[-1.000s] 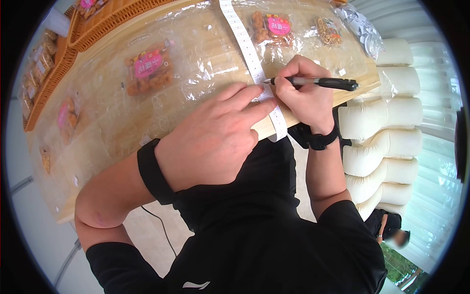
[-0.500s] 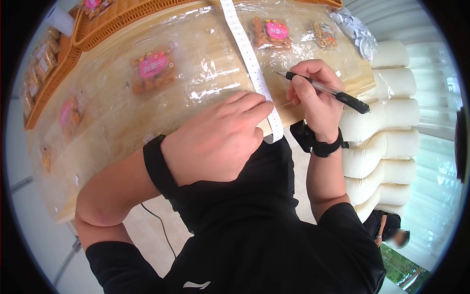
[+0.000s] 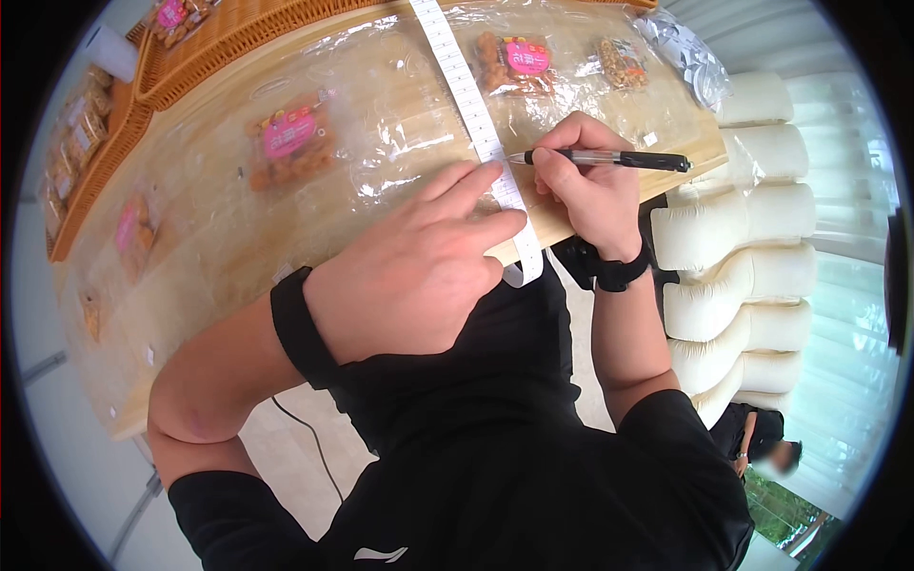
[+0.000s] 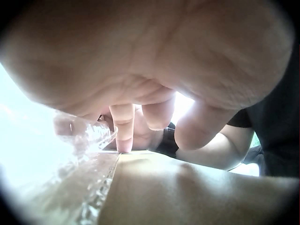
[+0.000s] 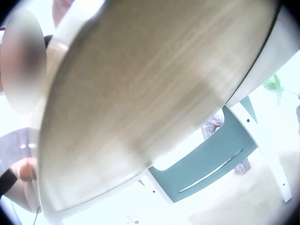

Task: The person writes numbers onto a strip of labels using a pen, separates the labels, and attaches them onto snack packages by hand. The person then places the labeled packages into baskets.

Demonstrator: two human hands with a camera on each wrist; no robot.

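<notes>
Across the wooden table (image 3: 571, 205) runs a long white paper strip (image 3: 457, 71) with small printed marks, its near end curling over the edge. My left hand (image 3: 405, 262) rests on the strip, index and middle fingers spread and pressing it down. In the left wrist view its palm (image 4: 150, 51) is above the tabletop, with one fingertip touching down. My right hand (image 3: 595, 195) grips a black pen (image 3: 609, 159) with a clear barrel, the tip right at the strip beside my left fingertips. The right wrist view shows no pen.
Clear plastic bags holding snacks with pink labels (image 3: 290, 133) lie left and right of the strip. Wicker trays (image 3: 143, 100) line the far and left edges. Crumpled silvery packaging (image 3: 690, 62) sits far right. A white padded seat (image 3: 733, 228) stands beyond the table's right edge.
My right hand lifted the pen off to the right, then brought it back to the strip. The left index and middle fingers drew together and have spread apart again.
</notes>
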